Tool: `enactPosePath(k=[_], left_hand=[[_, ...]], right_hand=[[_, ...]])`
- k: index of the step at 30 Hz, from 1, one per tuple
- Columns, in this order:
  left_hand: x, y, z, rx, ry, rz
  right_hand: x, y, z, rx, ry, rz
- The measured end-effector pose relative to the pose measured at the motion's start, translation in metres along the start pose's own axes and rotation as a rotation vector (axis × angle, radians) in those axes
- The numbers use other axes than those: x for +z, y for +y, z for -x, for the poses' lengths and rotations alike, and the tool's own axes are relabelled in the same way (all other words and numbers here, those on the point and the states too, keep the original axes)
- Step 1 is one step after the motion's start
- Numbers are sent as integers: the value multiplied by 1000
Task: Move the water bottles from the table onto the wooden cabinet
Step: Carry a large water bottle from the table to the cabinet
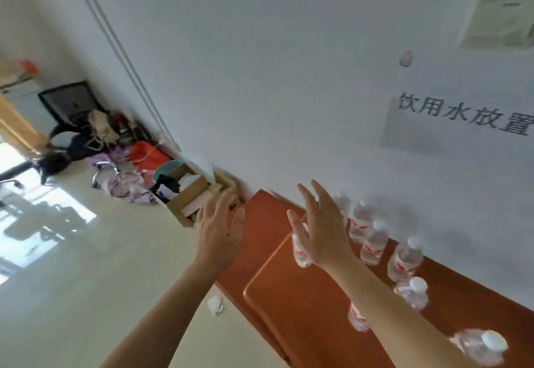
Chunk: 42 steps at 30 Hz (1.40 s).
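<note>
**Q:** Nearest item?
**A:** Capped bottle [482, 346], blurred, at 4 o'clock in frame. It sits on the wooden cabinet [289, 295]. Upright or tilted: cannot tell.

**Q:** Hands?
**A:** Both raised, with bare forearms entering from 6 o'clock. The left hand [219, 231] is at 7 o'clock of centre, over the cabinet's left edge. Its fingers are straight and spread, grasping nothing. The right hand [320, 231] is at 5 o'clock of centre. It is likewise released, fingers extended, nothing held.

**Q:** Where are the remaining water bottles [374, 243]?
**A:** All on the cabinet top. One small bottle [300, 252] is partly hidden behind the right palm. Another [357, 318] is partly hidden behind the right forearm. The rest are red-labelled and stand in a loose row close to the wall [260, 64], from 3 o'clock of the right hand down toward 4 o'clock in frame.

**Q:** Farther out?
**A:** An open cardboard box [190, 191] is on the floor at 11 o'clock of the left hand, against the wall. Beyond it, toward 10 o'clock, are a red bag [147, 153], loose clothing and a black chair [72, 104]. A printed sign [462, 113] is on the wall at 2 o'clock.
</note>
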State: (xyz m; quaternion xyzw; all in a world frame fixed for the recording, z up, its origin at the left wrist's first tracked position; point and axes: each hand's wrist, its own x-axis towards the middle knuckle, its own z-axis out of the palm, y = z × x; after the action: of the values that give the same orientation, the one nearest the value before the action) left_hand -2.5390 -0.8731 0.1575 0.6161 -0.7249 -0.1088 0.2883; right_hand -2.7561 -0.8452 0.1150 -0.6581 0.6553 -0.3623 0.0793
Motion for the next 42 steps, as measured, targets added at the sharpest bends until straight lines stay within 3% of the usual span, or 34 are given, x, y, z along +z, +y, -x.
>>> enactPosePath(k=[9,13,19,26,35,42], left_hand=[[-251,-213,88,-228,491,-240],[-364,-325,176,-314,629,-438],[-493,-442,319,-646,787,-611],[-568,-545,413,-986,840,-721],[-660,-740,408,-1211,875,-808],[-755,-844,417,-1340,886,-883]], right_hand=[[140,-309,-19,-508,-167,-159],[235,-473,23,-653,-224,-264],[337,-687,120,-1028,-348,-417],[448,-844,209,-1192,-549,-601],[634,-1028,209,-1272,-691,-737],[719,-1191,222,-1351,-785,-785]])
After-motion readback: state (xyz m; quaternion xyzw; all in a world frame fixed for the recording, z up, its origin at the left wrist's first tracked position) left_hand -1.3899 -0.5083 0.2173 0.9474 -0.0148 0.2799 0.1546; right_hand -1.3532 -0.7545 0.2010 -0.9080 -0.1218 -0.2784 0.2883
